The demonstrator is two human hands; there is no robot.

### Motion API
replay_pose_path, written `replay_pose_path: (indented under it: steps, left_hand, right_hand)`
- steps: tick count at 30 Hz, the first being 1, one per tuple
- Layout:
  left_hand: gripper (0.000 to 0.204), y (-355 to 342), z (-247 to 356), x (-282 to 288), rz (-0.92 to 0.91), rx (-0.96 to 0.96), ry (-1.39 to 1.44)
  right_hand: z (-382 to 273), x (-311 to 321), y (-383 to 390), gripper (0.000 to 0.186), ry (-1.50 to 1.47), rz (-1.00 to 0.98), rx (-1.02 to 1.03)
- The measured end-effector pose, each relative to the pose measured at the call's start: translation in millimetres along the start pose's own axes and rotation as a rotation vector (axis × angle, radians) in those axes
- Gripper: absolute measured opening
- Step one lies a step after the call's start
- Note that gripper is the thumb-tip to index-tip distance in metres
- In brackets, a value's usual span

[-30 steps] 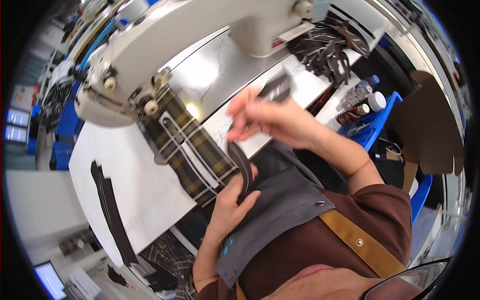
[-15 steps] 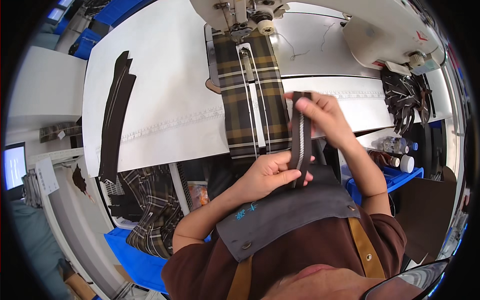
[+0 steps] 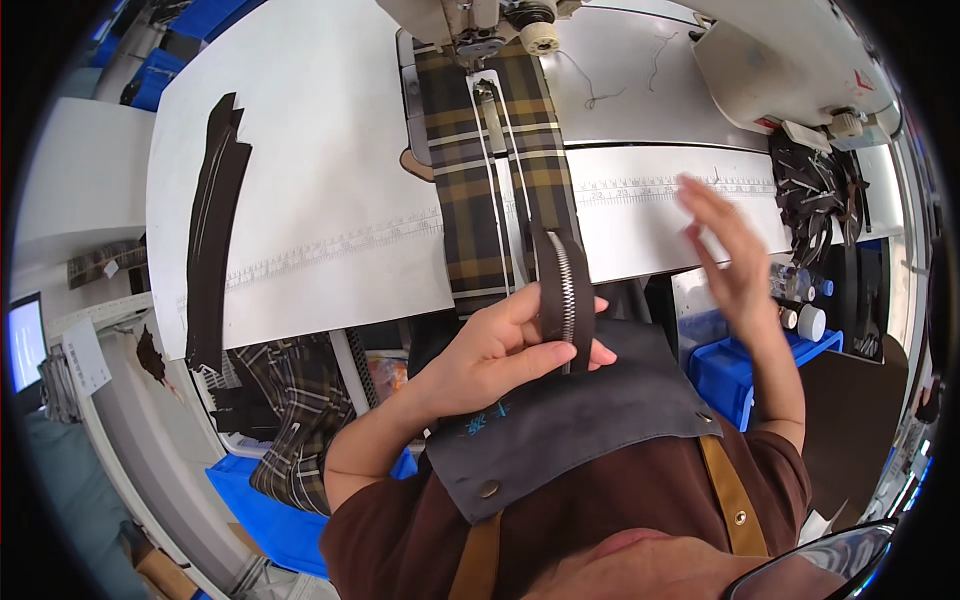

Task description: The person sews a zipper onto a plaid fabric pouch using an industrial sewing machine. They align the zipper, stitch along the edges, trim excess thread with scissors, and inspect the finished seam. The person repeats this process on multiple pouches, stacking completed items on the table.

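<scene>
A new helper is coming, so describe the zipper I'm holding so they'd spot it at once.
Start at the white sewing machine along the top and follow the plaid cloth down toward the apron. There the left hand holds the zipper, a dark strip with metal teeth, the only strip in a hand.

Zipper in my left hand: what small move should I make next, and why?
I'd probably bring the right hand over to steady the upper part of the zipper. The left hand pinches it lower down, and the part above that grip bends loosely in front of the plaid fabric, while the right hand is open, off to the side, with nothing visible in it.
</scene>
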State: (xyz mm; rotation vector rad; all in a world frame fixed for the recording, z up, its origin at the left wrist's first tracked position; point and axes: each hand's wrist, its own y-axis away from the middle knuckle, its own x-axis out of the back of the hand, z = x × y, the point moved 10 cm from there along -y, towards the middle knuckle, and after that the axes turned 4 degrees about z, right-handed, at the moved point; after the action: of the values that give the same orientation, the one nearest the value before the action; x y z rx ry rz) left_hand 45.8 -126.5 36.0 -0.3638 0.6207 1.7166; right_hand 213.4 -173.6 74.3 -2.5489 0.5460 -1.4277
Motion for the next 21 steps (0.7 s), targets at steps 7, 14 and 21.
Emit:
replay_pose_path:
  steps: [7, 14, 21]
  left_hand:
    - [0.046, -3, 5, -3, -0.001, 0.222, 0.136]
    - [0.023, -33, 112, 109, 0.561, -0.467, -1.374]
    - [0.03, -57, 99, 115, 0.577, -0.656, -1.896]
  right_hand:
    - [-82, -44, -55, 0.031, -0.235, 0.008, 0.396]
    - [-48, -50, -102, 0.021, -0.476, 0.157, 0.281]
    - [-41, -56, -92, 0.021, -0.325, 0.105, 0.269]
